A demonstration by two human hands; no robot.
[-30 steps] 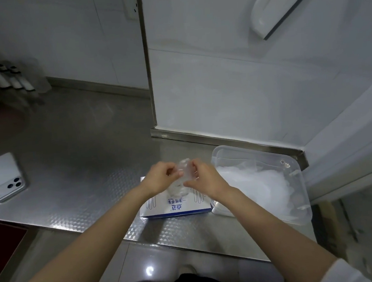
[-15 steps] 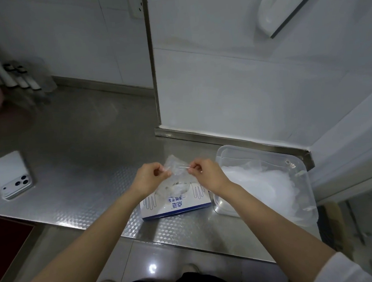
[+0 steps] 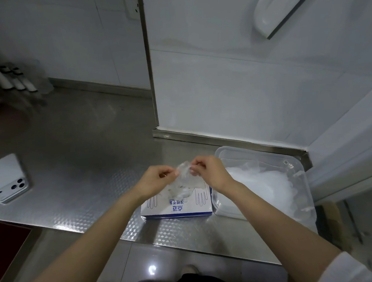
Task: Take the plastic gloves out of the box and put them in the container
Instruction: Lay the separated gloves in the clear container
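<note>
- The two hands have come a little closer together since half a second ago.
- Left hand [image 3: 155, 181] and right hand [image 3: 207, 172] each pinch the clear glove [image 3: 184, 175] with curled fingers, above the box [image 3: 177, 207].
- The box is near the counter's [image 3: 81, 149] front edge, beside the container [image 3: 259, 151].

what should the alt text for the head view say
A left hand and right hand pinch a clear plastic glove over a glove box on a steel counter. A clear container right of the box holds a pile of gloves; a white phone lies far left.
</note>
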